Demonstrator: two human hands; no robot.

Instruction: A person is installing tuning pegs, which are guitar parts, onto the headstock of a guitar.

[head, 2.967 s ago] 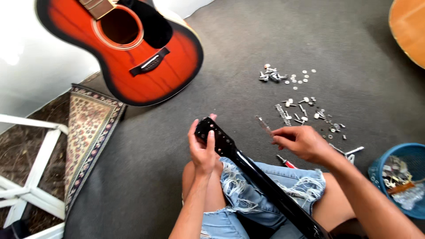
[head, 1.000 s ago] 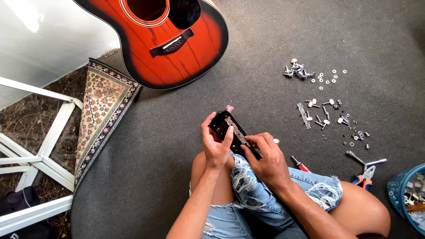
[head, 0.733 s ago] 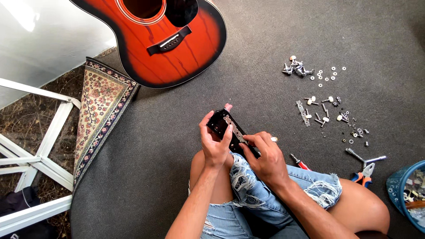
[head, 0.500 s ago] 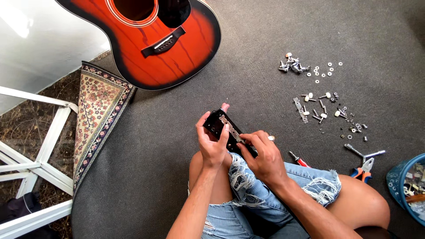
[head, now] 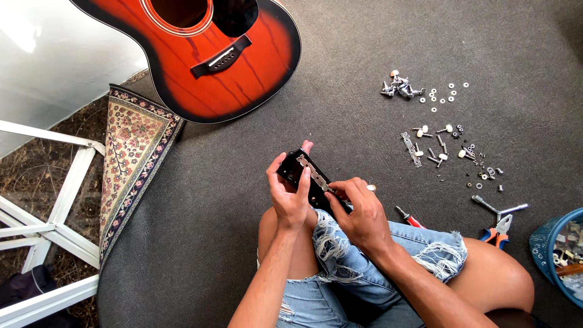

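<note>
— What are the hands doing?

— The left hand [head: 290,197] is gripping the black guitar headstock [head: 302,176] from its left side, thumb and fingers wrapping around it, so it is being held just above the knees. The right hand [head: 359,212] is pinching the near end of a silver tuner strip [head: 314,174] that is lying along the face of the headstock; its fingertips are pressing together on the strip.

— And where is that headstock sitting in the scene?

— It is hovering over the grey carpet [head: 340,54], near the middle, in front of the person's lap in torn denim shorts [head: 364,267].

— What is lying around it?

— Far to the left, a red sunburst guitar body [head: 200,67] is lying on the carpet, touching a patterned rug [head: 130,158]. To the right, loose tuning pegs and washers [head: 440,146] are lying scattered, well apart from the hands. Nearer, orange-handled pliers [head: 498,228] and a red-handled screwdriver [head: 410,217] are lying beside the right thigh. A blue basket [head: 546,243] is sitting at the right edge, and a white frame [head: 54,212] is standing at the left.
</note>
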